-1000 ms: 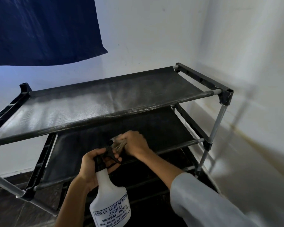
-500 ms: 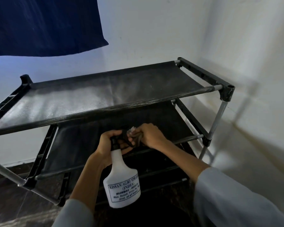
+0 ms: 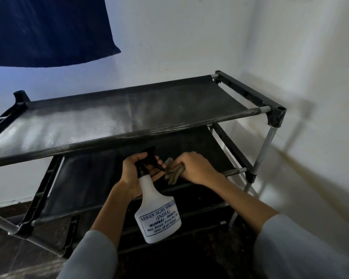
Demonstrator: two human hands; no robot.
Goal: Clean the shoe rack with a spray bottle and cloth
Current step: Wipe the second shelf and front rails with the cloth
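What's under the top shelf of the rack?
Under the top shelf sits a second black fabric shelf, nothing visible on it. Lower tiers are dark, partly hidden by the spray bottle.

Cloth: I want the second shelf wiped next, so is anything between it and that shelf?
Nothing visible. The right hand grips the cloth just above the second shelf, whose front stretch is bare beneath it.

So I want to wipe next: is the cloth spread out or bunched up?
Bunched up: the cloth is crumpled in the right hand, folds hanging below the fingers.
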